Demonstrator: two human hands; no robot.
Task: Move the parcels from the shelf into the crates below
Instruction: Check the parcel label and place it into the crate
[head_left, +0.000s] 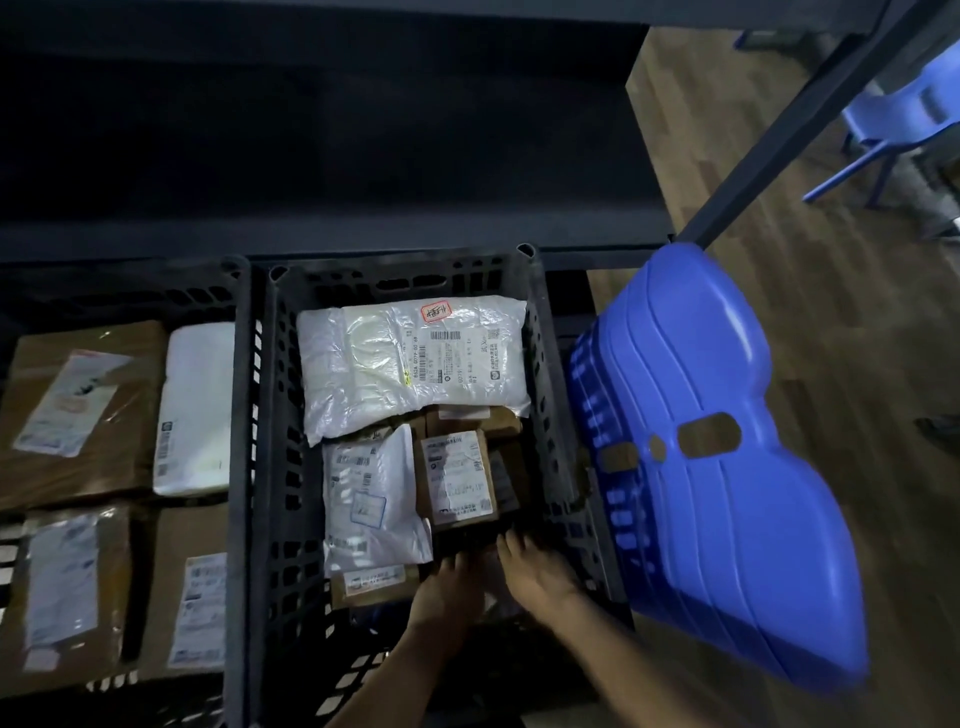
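Holding several boxes and a white bag, the left crate (236, 364) looks loaded. The middle crate (545, 364) carries more parcels (410, 358) — left hand (449, 587) and right hand (537, 569) reach into its near end, grip unclear. The shelf (311, 156) above appears dark and bare — probably nearly finished.

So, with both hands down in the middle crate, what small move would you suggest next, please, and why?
Probably let go and lift both hands clear. The left hand and right hand lie low in the middle crate, apparently on a dark parcel already settled beside the other parcels.
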